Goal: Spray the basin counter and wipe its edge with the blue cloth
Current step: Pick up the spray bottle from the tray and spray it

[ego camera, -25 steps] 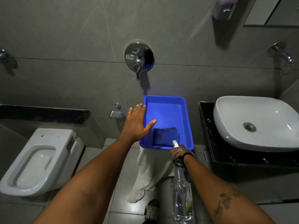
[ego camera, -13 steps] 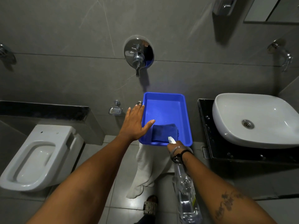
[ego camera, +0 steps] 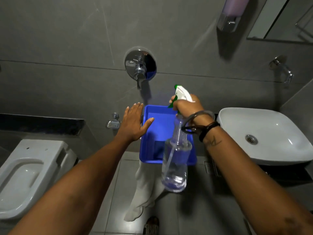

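Note:
My right hand point(ego camera: 188, 106) grips the neck of a clear spray bottle point(ego camera: 176, 160) with a white and green trigger head, held up over a blue tray point(ego camera: 149, 133). The bottle hangs down in front of the tray and partly hides the folded blue cloth point(ego camera: 158, 149) lying at the tray's near end. My left hand point(ego camera: 133, 124) rests flat on the tray's left rim, fingers spread, holding nothing. To the right sits the white basin point(ego camera: 271, 131) on a black counter point(ego camera: 288, 172).
A white toilet point(ego camera: 28, 173) stands at the lower left below a black ledge point(ego camera: 39, 123). A chrome wall tap point(ego camera: 140, 65) is above the tray, another tap point(ego camera: 284, 70) above the basin. A pale cloth point(ego camera: 144, 189) hangs below the tray. A soap dispenser point(ego camera: 230, 14) is top right.
My right hand has lifted the spray bottle from below the tray's near edge up above the tray, so its trigger head now shows. The left hand has stayed on the tray rim.

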Tool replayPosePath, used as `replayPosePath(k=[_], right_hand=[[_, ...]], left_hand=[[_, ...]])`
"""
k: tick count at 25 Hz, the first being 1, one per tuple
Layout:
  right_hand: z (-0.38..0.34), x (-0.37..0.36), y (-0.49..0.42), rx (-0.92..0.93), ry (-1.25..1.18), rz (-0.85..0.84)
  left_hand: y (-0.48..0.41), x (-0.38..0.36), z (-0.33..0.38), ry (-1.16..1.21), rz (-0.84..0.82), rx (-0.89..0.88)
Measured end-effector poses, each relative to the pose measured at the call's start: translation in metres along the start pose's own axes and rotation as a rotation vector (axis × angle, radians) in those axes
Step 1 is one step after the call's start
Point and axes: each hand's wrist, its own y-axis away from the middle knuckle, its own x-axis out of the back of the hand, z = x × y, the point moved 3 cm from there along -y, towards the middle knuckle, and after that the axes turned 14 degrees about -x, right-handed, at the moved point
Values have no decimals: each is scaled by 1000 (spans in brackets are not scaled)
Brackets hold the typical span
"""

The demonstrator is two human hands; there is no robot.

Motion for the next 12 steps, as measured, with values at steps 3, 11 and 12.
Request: replayPosePath(k=[3,11,12], right_hand=[[-32,-12,-45,111,-115,91],[12,-54,-184,64,-80,315],[16,-57,-198,48,-97,334]], left_hand=[[-22,5,-16,8,36,26],[-54,-52,-42,84,-30,51],[-57,-62,-45,109,-35,69]])
